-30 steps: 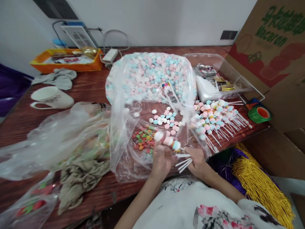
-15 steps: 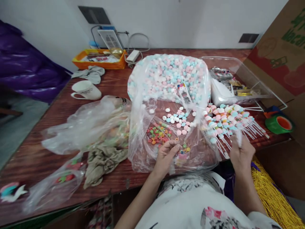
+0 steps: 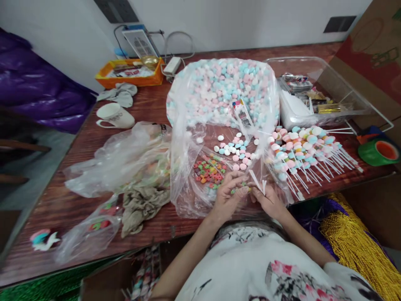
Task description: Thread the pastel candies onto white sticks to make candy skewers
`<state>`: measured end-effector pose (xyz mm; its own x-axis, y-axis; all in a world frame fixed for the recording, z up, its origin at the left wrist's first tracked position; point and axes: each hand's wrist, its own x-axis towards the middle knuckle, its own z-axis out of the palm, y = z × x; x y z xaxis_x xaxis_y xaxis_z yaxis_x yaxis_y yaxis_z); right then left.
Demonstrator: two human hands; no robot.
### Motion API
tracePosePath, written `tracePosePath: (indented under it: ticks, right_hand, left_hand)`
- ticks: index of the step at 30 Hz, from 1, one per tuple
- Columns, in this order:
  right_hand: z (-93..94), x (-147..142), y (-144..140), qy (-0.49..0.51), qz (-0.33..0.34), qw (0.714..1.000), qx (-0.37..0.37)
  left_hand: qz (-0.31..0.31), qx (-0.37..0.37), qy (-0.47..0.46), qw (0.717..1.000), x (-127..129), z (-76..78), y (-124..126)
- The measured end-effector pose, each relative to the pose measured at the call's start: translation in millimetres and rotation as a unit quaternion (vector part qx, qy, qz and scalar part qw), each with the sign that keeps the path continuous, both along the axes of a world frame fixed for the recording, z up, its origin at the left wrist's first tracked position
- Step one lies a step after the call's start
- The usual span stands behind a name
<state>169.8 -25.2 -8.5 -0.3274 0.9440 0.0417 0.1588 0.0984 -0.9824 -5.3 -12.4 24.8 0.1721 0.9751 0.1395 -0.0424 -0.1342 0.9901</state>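
Sticks (image 3: 257,182), white, pinched in right hand (image 3: 270,201) at table (image 3: 94,146) front edge; left hand (image 3: 228,195) fingertips closed on small candy (image 3: 233,191).

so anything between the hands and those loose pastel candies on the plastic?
Nothing visible. The left hand and the right hand, which holds white sticks, sit just in front of the loose candies, with only the open plastic sheet between. The colourful ring candies lie to the left.

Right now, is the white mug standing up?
No, the mug lies on its side on the table, near the grey cloth.
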Motion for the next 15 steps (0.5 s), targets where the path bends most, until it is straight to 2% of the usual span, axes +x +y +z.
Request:
tracePosePath:
  ticks: [3, 6, 9, 15]
  right_hand:
    - [3.2, 3, 2, -0.028, 0.051, 0.998, 0.007]
    - [3.6, 2, 1, -0.013, 0.068, 0.998, -0.006]
    - [-0.9, 1, 0, 0.004, 0.045, 0.999, -0.011]
    - [-14.0, 0, -3, 0.070, -0.038, 0.996, -0.042]
  left_hand:
    - [0.004, 0.010, 0.024, 1.000, 5, -3.7, 3]
    - [0.008, 0.007, 0.004, 1.000, 10, -5.9, 4]
    - [0.027, -0.003, -0.022, 0.999, 13, -5.2, 6]
    - [0.057, -0.009, -0.017, 0.998, 13, -4.9, 8]
